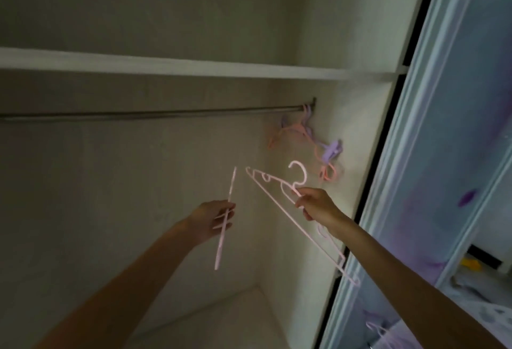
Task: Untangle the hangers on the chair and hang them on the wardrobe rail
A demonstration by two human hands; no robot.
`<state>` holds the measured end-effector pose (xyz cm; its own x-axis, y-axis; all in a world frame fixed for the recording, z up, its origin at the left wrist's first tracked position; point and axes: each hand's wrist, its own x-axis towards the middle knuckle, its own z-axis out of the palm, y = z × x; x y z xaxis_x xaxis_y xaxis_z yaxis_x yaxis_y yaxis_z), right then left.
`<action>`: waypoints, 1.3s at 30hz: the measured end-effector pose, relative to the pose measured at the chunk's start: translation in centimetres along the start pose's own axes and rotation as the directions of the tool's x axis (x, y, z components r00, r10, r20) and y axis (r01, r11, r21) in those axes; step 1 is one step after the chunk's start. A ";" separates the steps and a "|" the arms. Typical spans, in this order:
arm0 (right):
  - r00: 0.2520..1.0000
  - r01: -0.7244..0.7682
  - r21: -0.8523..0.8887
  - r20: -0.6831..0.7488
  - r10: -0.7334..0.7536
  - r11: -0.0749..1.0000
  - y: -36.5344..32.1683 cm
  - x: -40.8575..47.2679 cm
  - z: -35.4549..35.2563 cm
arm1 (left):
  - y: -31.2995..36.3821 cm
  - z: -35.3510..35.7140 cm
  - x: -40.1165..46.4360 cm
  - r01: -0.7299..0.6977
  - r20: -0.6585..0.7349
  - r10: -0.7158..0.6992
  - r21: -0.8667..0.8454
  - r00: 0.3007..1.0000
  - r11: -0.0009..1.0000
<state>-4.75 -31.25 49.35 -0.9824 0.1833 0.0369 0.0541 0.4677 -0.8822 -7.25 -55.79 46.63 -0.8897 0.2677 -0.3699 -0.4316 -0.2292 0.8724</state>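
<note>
From the head camera, two pale pink plastic hangers were seen held up inside an open wardrobe. The first pink hanger (279, 204) was gripped by the right hand (315, 204), whose fingers were curled round the neck just below the hook. Its thin frame was seen almost face-on: the hook curled upward toward the rail, and the long bottom bar ran diagonally from upper left down to lower right, its low end passing in front of the wardrobe's front edge. The second pink hanger (225, 221) was pinched in the left hand (214, 221) about halfway along; it was viewed edge-on, so that only a slim strip was shown, standing nearly upright with its top leaning slightly right. The two hands were apart, and the two hangers did not touch.

The wardrobe rail (138, 113), a dark metal bar, ran level beneath a white shelf (194, 67). Most of its length to the left was seen bare. At its far right end, close against the side wall (346, 127), a cluster of hung hangers (299, 132) in orange-pink and lilac was bunched, one carrying a lilac clip. The held hangers were below the rail and just left of this cluster, well short of the bar. A pale sliding door (443, 154) bounded the space on the right, and the wardrobe floor (221, 321) lay far below
</note>
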 end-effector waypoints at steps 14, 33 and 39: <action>0.929 0.271 -0.475 -0.098 -0.357 0.837 -10.0 16.3 0.2 | 8.3 1.2 7.6 -0.131 -0.067 0.135 0.062 0.989 0.989; 0.679 0.373 -0.800 -0.109 -0.726 0.470 -10.0 25.4 0.4 | 13.4 -0.3 12.3 -0.146 -0.067 0.196 0.451 0.978 0.881; 0.626 0.444 -0.877 0.157 -0.764 0.185 -9.3 27.0 0.3 | 14.2 -0.2 13.7 -0.070 -0.139 0.255 0.742 0.957 0.666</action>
<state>-31.82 -30.92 58.42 -0.6846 -0.3779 0.6233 -0.2697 0.9257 0.2651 -25.57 -55.57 53.89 -0.9821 0.0678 -0.1760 -0.1151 0.5235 0.8442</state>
